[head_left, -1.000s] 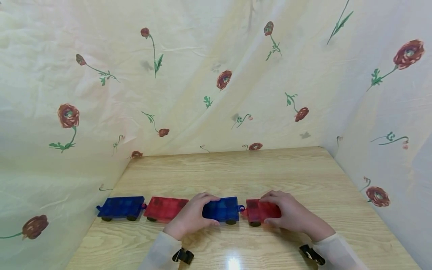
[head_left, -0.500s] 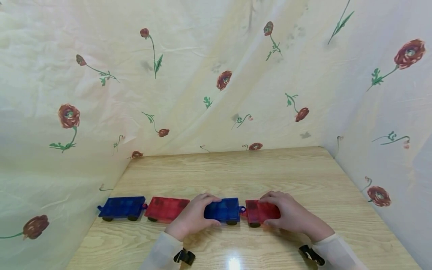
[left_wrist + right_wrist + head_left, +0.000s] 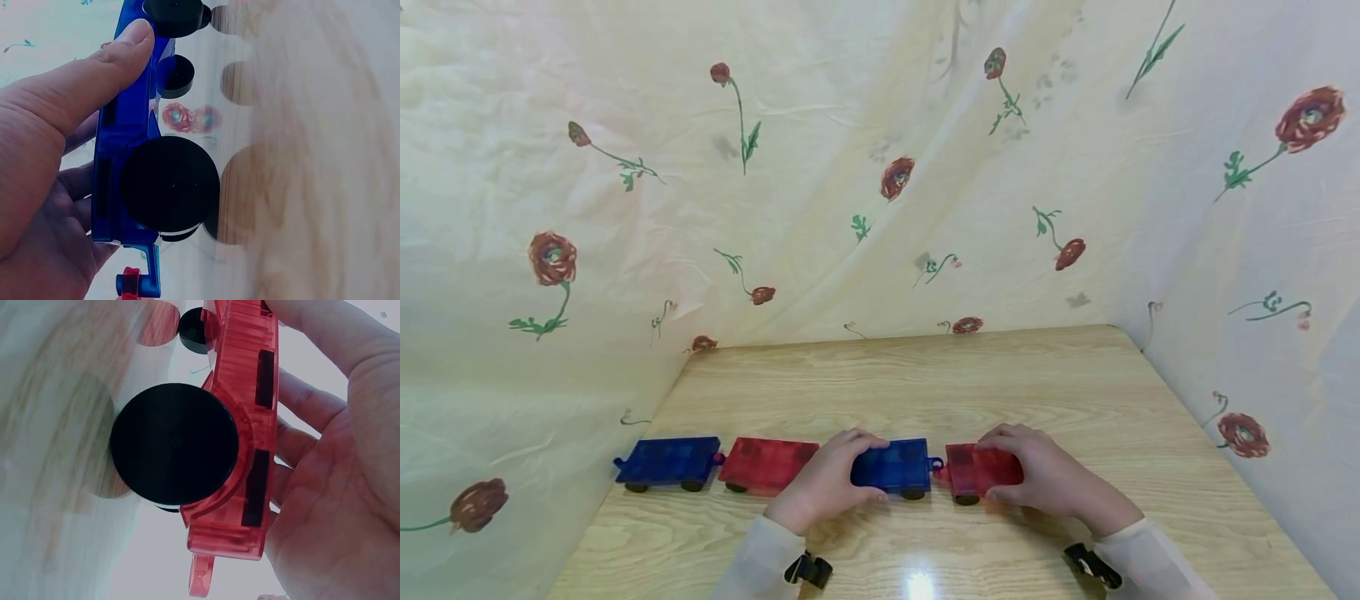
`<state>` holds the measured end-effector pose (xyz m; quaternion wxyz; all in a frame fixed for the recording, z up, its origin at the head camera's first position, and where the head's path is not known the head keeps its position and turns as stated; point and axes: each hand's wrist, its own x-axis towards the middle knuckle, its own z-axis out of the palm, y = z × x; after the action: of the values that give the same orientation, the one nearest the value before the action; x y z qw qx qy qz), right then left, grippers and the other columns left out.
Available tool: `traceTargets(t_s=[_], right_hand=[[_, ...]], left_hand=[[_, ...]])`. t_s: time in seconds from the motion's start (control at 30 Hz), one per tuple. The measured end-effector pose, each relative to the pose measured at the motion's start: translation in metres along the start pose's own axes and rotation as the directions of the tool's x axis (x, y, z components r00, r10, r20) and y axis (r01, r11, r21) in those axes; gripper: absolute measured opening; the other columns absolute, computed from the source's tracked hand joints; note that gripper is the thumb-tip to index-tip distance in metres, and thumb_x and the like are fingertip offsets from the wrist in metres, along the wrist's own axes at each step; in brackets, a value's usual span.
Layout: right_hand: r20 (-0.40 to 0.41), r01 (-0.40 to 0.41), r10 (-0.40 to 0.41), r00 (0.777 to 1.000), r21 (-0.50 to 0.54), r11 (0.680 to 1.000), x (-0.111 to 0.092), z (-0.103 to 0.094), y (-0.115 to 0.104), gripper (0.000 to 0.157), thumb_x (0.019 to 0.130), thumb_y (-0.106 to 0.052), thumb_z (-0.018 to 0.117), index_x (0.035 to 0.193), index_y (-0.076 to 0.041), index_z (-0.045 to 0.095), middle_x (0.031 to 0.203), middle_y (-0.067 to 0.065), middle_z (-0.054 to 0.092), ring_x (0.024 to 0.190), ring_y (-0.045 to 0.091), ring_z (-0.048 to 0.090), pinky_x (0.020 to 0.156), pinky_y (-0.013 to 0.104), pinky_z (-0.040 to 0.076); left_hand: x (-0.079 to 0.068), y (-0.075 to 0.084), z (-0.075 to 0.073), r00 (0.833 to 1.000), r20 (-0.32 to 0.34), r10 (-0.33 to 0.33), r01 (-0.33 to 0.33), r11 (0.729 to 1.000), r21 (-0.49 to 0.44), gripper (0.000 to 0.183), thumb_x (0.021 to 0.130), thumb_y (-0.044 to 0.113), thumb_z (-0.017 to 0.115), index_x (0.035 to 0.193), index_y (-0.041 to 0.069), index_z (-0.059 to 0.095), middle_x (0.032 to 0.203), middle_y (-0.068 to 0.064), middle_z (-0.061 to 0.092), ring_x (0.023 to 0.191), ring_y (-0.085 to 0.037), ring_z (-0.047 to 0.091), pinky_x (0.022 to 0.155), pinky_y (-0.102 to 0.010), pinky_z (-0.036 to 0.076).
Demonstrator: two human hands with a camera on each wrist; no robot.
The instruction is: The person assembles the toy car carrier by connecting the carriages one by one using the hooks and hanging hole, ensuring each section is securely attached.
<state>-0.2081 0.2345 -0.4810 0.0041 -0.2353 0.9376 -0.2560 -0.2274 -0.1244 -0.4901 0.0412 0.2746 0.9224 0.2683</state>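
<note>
Toy train cars on black wheels stand in one row, blue and red by turns. My left hand (image 3: pixel 823 483) grips the blue train car (image 3: pixel 891 467) right of the middle, thumb on the near side and fingers over the far side. The right-end red train car (image 3: pixel 964 468) is held the same way by my right hand (image 3: pixel 1045 475). Between these two, the blue hook (image 3: pixel 936 463) overlaps the red car's coupling. In the left wrist view a red ring (image 3: pixel 130 282) sits on the blue car's rear peg. Both palms partly hide their cars.
Left of my left hand stand another red train car (image 3: pixel 771 462) and a blue train car (image 3: pixel 672 460), joined by a coupling. The wooden table (image 3: pixel 895 383) meets a flowered cloth (image 3: pixel 820 208) at the back and sides. Black straps (image 3: pixel 808 570) sit on both wrists.
Compared with half a second ago, my left hand's blue car and the cars to its left have shifted very slightly left. My right hand and its red car look unmoved.
</note>
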Motion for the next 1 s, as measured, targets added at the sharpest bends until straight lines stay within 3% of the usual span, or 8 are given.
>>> traceTargets(t_s=[0.27,0.53,1.0], right_hand=[[0.001,-0.013,0.013,1.000,-0.001,1.000,0.0010,0.0008,-0.0022,0.056,0.080,-0.038,0.093,0.130,-0.023,0.072,0.130,-0.008,0.063,0.117,0.024,0.056,0.090,0.049,0.054],[0.018,0.033,-0.034,0.999,0.020,0.999,0.0015,-0.0016,0.0026,0.056,0.080,-0.030,0.093,0.132,-0.020,0.072,0.131,-0.007,0.063,0.118,0.026,0.058,0.088,0.047,0.055],[0.029,0.005,-0.006,1.000,0.042,0.999,-0.0004,-0.0043,0.0049,0.061,0.080,-0.034,0.094,0.134,-0.020,0.070,0.134,-0.002,0.063,0.120,0.029,0.058,0.088,0.048,0.057]], left_hand=[[0.0011,0.0022,-0.0006,1.000,0.001,0.004,-0.004,1.000,0.015,0.070,0.084,0.049,0.087,0.146,0.029,0.061,0.144,0.008,0.057,0.139,-0.023,0.050,0.113,-0.050,0.044],[0.0002,0.0026,-0.0008,1.000,-0.002,0.005,-0.005,1.000,0.015,0.071,0.083,0.048,0.088,0.145,0.029,0.061,0.144,0.008,0.057,0.140,-0.023,0.049,0.114,-0.050,0.044],[-0.0006,0.0030,-0.0017,1.000,-0.007,0.005,-0.005,1.000,0.027,0.071,0.082,0.048,0.089,0.145,0.028,0.062,0.143,0.008,0.058,0.138,-0.023,0.051,0.114,-0.049,0.044]])
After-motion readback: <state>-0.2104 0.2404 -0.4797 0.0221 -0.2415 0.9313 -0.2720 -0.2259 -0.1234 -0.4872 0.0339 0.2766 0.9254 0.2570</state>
